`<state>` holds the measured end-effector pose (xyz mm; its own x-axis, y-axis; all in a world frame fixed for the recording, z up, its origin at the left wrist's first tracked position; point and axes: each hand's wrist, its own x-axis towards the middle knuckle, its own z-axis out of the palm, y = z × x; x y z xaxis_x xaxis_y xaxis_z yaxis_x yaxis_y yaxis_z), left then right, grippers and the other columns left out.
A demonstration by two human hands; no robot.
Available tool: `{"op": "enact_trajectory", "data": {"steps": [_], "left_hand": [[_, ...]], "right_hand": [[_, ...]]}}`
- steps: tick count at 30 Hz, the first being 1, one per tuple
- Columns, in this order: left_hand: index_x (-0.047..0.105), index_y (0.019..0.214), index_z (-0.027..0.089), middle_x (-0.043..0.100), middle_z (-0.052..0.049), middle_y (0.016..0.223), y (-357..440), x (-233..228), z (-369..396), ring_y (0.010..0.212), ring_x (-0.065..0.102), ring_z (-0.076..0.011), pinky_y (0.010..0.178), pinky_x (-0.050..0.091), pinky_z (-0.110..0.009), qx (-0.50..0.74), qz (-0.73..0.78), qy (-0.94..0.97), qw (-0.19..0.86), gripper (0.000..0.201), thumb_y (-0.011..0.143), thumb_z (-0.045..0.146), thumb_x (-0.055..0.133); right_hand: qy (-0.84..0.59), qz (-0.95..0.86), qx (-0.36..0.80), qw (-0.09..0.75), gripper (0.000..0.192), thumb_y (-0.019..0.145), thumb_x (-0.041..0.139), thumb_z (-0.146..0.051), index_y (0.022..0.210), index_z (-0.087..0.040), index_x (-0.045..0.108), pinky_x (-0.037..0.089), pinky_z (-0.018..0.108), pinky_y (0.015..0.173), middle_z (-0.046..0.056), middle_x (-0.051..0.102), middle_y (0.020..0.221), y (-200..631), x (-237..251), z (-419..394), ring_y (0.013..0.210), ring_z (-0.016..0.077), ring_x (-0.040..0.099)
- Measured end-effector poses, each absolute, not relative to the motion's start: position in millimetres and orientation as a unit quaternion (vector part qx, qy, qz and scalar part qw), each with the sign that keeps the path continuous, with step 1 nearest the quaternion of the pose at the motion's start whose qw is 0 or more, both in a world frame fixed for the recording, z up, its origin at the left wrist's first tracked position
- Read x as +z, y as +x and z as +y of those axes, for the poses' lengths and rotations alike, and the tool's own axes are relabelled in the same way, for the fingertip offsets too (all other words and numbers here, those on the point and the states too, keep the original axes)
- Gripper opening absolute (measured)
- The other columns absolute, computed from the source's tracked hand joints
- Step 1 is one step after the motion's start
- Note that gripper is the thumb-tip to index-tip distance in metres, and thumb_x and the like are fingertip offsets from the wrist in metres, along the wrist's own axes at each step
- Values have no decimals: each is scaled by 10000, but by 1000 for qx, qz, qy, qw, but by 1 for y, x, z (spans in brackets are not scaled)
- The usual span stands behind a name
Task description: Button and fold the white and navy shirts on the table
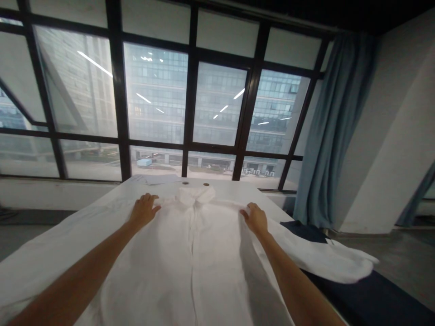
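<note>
From my remote station I am looking through the head camera at a white collared shirt (214, 244), which is lying front up along a white desk (234, 190). Its collar (196, 195) is pointing toward the windows (156, 95), and its button placket is running down the middle toward me. My left hand (145, 209) is pinching the shirt at the shoulder on the left, thumb set against the fingers. My right hand (254, 217) is pinching the opposite shoulder in the same way, and both arms are reaching forward over the fabric. Beyond the right forearm, a sleeve (326, 260) is stretching out past the desk's side, lying over a navy surface (374, 294) that I am not identifying with certainty. Near the desk's far edge, 2 round holes (206, 184) are showing just beyond the collar. A blue-grey curtain (329, 136) is hanging at the right, beside a pale pillar (377, 158).
</note>
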<state>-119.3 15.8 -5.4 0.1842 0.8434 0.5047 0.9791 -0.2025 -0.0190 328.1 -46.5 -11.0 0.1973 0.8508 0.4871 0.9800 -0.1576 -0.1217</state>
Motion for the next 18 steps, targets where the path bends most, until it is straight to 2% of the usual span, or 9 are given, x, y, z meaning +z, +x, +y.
{"op": "enact_trajectory", "data": {"steps": [3,5,7,9,14,18], "left_hand": [[553,1220,151,536,-158,1224,-114,-36,18,1158,478,-304,920,393,-421,-66,-624,-769,127,395,843,268,556],[567,1217,144,541,-163,1249,-108,-52,21,1167,483,-306,922,394,-438,-30,-633,-766,108,381,843,176,505],[564,1236,152,551,-153,1263,-97,-58,28,1158,498,-284,925,398,-440,-55,-624,-772,109,412,856,105,412],[549,1268,178,554,-133,1285,-83,-56,38,1160,501,-268,934,403,-438,-94,-596,-791,101,439,881,105,354],[549,1282,220,564,-91,1314,-52,-58,69,1182,505,-254,926,435,-408,-100,-563,-820,27,423,918,169,340],[539,1296,282,559,-24,1335,-46,-66,82,1176,507,-204,943,428,-333,-89,-533,-841,10,492,852,106,423]], "right_hand": [[-783,-610,-91,79,341,884,515,-332,1146,-118,554,343,390,885,178,573,1173,316,-34,-41,1084,282,539],[-782,-617,-87,36,385,824,572,-239,1183,-102,551,307,429,942,193,546,1220,303,-46,-36,1136,297,504],[-759,-639,-117,46,436,773,583,-150,1205,-102,556,276,435,985,189,533,1243,286,-49,-29,1170,294,473],[-719,-679,-126,79,422,771,554,-115,1192,-128,586,302,400,976,168,551,1230,262,-45,-20,1163,272,473],[-606,-781,-47,145,307,895,463,-267,1138,-231,647,398,310,887,84,642,1142,185,-34,7,1058,201,548],[-607,-788,1,102,316,883,499,-351,1144,-251,646,428,322,838,84,678,1101,135,-38,27,1023,212,591]]}}
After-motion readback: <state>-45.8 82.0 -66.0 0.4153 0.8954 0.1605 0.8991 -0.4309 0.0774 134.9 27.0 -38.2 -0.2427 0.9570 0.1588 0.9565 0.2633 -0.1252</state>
